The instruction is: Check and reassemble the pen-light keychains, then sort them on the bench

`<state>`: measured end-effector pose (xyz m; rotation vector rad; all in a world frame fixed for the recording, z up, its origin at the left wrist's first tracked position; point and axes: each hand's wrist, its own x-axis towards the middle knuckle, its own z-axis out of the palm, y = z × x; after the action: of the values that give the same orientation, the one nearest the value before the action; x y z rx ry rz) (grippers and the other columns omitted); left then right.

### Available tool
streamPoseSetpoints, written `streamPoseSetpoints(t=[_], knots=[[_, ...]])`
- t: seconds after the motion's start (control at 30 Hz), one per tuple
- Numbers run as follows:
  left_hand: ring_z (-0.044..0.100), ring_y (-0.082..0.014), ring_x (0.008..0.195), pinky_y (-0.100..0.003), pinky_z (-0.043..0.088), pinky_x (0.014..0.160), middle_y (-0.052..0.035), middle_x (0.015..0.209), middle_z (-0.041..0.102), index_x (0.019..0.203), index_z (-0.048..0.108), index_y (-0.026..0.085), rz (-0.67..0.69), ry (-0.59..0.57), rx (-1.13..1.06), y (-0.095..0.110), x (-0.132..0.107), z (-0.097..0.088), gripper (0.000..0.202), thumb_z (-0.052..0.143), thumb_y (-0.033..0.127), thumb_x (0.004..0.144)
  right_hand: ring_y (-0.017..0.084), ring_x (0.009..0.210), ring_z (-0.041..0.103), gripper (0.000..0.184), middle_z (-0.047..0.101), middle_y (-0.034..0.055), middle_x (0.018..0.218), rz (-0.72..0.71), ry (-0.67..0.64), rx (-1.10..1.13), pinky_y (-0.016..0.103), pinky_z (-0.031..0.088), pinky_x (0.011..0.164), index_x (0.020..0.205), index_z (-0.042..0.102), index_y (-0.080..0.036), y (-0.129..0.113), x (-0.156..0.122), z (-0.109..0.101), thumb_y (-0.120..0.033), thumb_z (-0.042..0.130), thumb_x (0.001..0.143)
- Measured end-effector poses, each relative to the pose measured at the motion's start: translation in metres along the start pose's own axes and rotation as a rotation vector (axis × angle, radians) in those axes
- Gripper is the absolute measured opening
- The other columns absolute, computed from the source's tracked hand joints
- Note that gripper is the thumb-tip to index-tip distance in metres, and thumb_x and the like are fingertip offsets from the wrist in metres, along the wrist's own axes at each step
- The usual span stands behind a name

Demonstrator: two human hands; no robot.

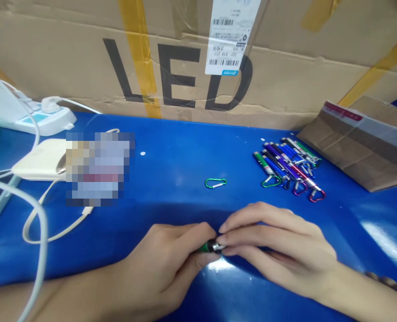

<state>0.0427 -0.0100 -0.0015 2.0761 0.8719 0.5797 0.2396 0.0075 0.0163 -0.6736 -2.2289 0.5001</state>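
A slim green pen-shaped tube with a silvery metal end [215, 246] is sitting between the two sets of fingertips, mostly hiding in the left grip. The left hand [171, 255] is pinching it, thumb near, curled forefinger far, no gap showing. The right hand [279, 246] is nipping the silvery end, fingertips nearly meeting the thumb. Here's the danger: that smooth end is offering little to hold, so a loosening pinch could be sending it skidding over the glossy blue table [174, 179]. Just beyond the fingertips, a green metal carabiner clip [219, 184] is lying alone, where a stray knuckle could be knocking it. Farther right, multicoloured metal pen-shaped tubes with clips [282, 163] are lying clustered.
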Motion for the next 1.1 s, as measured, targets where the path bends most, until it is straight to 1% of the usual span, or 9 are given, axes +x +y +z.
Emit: streamPoseSetpoints(t=[0.07, 0.2, 0.33, 0.47, 0.6, 0.77, 0.9, 1.0, 1.1], knots=[[0.051, -0.0083, 0.056, -0.018, 0.038, 0.051, 0.0029, 0.069, 0.056, 0.084, 0.048, 0.020, 0.007, -0.023, 0.037, -0.001, -0.001, 0.001, 0.016, 0.034, 0.023, 0.092, 0.011, 0.068, 0.065, 0.021, 0.069, 0.0007, 0.081, -0.012, -0.017, -0.016, 0.017, 0.054, 0.059, 0.087, 0.069, -0.026, -0.001, 0.000, -0.001, -0.011, 0.056, 0.081], [0.052, -0.0079, 0.055, -0.017, 0.039, 0.050, 0.0043, 0.069, 0.057, 0.082, 0.046, 0.021, -0.012, 0.012, 0.088, -0.001, -0.002, 0.005, 0.014, 0.038, 0.027, 0.092, 0.012, 0.068, 0.066, 0.020, 0.070, 0.0007, 0.079, 0.019, 0.028, -0.042, 0.019, 0.055, 0.057, 0.084, 0.069, -0.026, -0.003, -0.001, 0.000, -0.012, 0.056, 0.080], [0.058, -0.0085, 0.065, -0.017, 0.043, 0.058, 0.0039, 0.077, 0.061, 0.091, 0.048, 0.022, -0.042, 0.058, 0.067, -0.001, -0.002, 0.006, 0.010, 0.040, 0.027, 0.091, 0.012, 0.066, 0.065, 0.019, 0.070, -0.0002, 0.078, -0.008, 0.043, -0.035, 0.019, 0.054, 0.054, 0.084, 0.069, -0.027, -0.003, -0.002, 0.001, -0.012, 0.059, 0.079], [0.058, -0.0111, 0.074, -0.019, 0.044, 0.063, 0.0009, 0.081, 0.061, 0.092, 0.050, 0.020, 0.035, 0.089, 0.118, -0.001, -0.002, 0.007, 0.013, 0.037, 0.024, 0.092, 0.012, 0.067, 0.065, 0.020, 0.070, -0.0001, 0.079, 0.003, 0.049, -0.072, 0.020, 0.054, 0.057, 0.084, 0.068, -0.026, -0.005, -0.003, 0.001, -0.010, 0.061, 0.077], [0.057, -0.0105, 0.066, -0.019, 0.042, 0.058, 0.0013, 0.075, 0.060, 0.089, 0.050, 0.019, 0.012, 0.056, 0.109, -0.001, -0.002, 0.006, 0.017, 0.034, 0.023, 0.093, 0.011, 0.068, 0.064, 0.017, 0.069, 0.0007, 0.078, -0.010, 0.025, -0.042, 0.019, 0.052, 0.056, 0.084, 0.067, -0.023, -0.001, -0.002, 0.002, -0.009, 0.059, 0.079], [0.054, -0.0102, 0.055, -0.021, 0.037, 0.050, 0.0021, 0.069, 0.059, 0.087, 0.050, 0.018, 0.050, 0.033, 0.237, -0.004, -0.003, 0.006, 0.017, 0.034, 0.023, 0.092, 0.010, 0.066, 0.061, 0.012, 0.066, 0.0018, 0.078, -0.084, -0.127, -0.157, 0.021, 0.049, 0.057, 0.082, 0.066, -0.021, 0.009, -0.002, -0.003, -0.019, 0.055, 0.084], [0.053, -0.0119, 0.048, -0.023, 0.037, 0.046, 0.0020, 0.062, 0.057, 0.080, 0.049, 0.018, 0.133, 0.041, 0.433, -0.007, -0.006, 0.010, 0.021, 0.032, 0.023, 0.092, 0.011, 0.061, 0.057, 0.024, 0.063, 0.0035, 0.072, -0.128, -0.326, -0.317, 0.023, 0.043, 0.053, 0.078, 0.064, -0.017, 0.010, -0.005, -0.004, -0.020, 0.044, 0.090], [0.052, -0.0129, 0.045, -0.024, 0.036, 0.045, 0.0021, 0.059, 0.056, 0.076, 0.049, 0.018, 0.169, 0.069, 0.552, -0.010, -0.008, 0.014, 0.022, 0.032, 0.021, 0.091, 0.010, 0.060, 0.054, 0.029, 0.059, 0.0036, 0.069, -0.048, -0.409, -0.196, 0.022, 0.041, 0.052, 0.075, 0.063, -0.014, 0.008, -0.007, 0.002, -0.014, 0.038, 0.090], [0.051, -0.0134, 0.044, -0.025, 0.036, 0.044, 0.0026, 0.057, 0.055, 0.075, 0.048, 0.018, 0.199, 0.091, 0.624, -0.011, -0.009, 0.016, 0.021, 0.033, 0.018, 0.090, 0.007, 0.054, 0.050, 0.028, 0.056, 0.0019, 0.064, 0.225, -0.420, 0.081, 0.019, 0.041, 0.049, 0.068, 0.062, -0.013, 0.005, -0.006, 0.008, -0.016, 0.042, 0.088]])
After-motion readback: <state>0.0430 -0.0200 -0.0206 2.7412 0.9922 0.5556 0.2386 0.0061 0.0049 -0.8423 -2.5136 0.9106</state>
